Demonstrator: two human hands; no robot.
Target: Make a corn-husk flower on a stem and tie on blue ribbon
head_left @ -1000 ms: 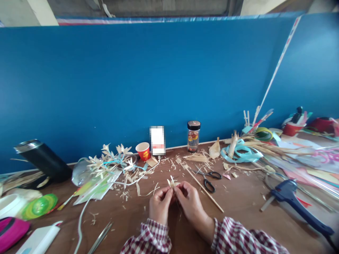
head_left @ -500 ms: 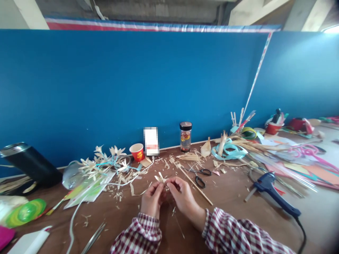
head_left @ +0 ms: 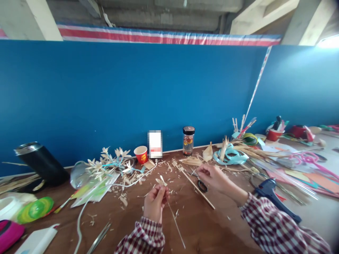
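While the left hand (head_left: 154, 204) pinches a small cream flower of dried, husk-like petals (head_left: 161, 181) between thumb and fingers at the lower centre of the frame, a thin pale stem (head_left: 176, 222) slants from beside that hand toward the bottom edge. Right of centre, the right hand (head_left: 215, 177) covers part of the black-handled scissors (head_left: 202, 186), its fingers bent together; I cannot tell whether they grip anything, the tips being small and blurred. Brown tabletop (head_left: 209, 233) gives room between the 2 red-and-white checked sleeves (head_left: 270, 215) at bottom centre, crossed higher up by a slender wooden stick (head_left: 201, 191). Across the far edge, a tall blue partition (head_left: 159, 88) bounds movement. In the 2 earlier frames both hands met at the flower; now the right one has shifted rightward, well apart.
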